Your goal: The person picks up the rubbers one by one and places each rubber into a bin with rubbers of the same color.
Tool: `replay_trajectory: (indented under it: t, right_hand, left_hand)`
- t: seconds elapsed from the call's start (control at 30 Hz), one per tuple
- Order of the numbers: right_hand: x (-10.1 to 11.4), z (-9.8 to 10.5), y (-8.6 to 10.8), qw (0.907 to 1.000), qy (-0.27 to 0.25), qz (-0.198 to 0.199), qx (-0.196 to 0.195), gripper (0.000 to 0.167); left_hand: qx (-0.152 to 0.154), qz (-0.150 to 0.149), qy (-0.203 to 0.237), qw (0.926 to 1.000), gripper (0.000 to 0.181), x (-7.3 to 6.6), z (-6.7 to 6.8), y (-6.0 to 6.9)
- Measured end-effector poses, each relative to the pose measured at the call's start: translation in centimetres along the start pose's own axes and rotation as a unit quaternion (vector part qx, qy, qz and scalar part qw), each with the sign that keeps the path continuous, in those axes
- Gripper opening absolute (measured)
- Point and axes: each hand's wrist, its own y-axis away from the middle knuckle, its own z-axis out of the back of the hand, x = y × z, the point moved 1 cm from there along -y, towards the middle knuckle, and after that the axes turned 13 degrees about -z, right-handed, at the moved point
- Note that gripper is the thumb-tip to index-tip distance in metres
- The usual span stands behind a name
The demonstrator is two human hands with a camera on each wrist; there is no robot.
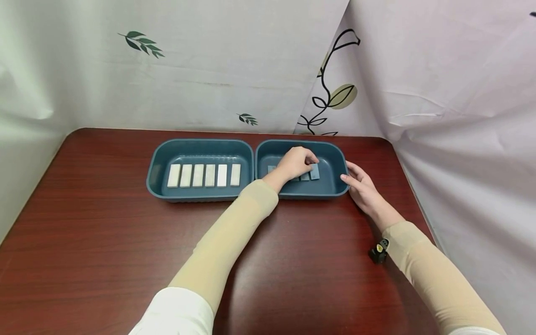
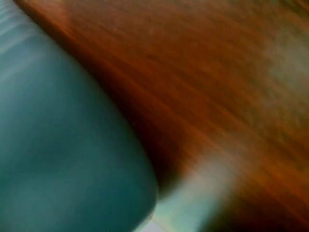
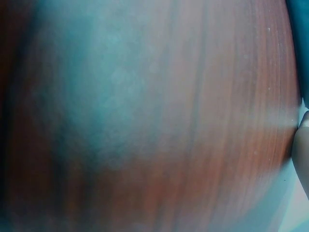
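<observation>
My left hand (image 1: 293,162) reaches into the right blue bin (image 1: 301,193), its thumb and index finger at the upper end of a blue-grey tile (image 1: 315,173), the rightmost of a row. Several more blue-grey tiles (image 1: 304,177) lie partly hidden beneath this hand. At the bin's right end my right hand (image 1: 363,188) holds the edge, thumb on the rim and fingers along the outside. A fingertip (image 3: 301,152) shows beside the bin wall (image 3: 301,53) in the right wrist view. The left wrist view shows a blurred blue outer wall (image 2: 63,130) but no fingers.
The left blue bin (image 1: 201,195) stands against the right one and contains a row of several white tiles (image 1: 210,176). Both are near the back of the dark red wooden table (image 1: 104,223). White patterned cloth (image 1: 201,70) hangs behind. A small black device (image 1: 378,251) sits at the right wrist.
</observation>
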Motion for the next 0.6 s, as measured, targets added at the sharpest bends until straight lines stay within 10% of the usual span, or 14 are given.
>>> replay_trajectory:
  t: [0.6]
  right_hand:
    - [-0.20,0.07,-0.20,1.0000,0.000,0.006,0.003,0.037]
  left_hand:
    - [0.045,0.005,-0.040,0.9982,0.031,0.42,-0.63,-0.41]
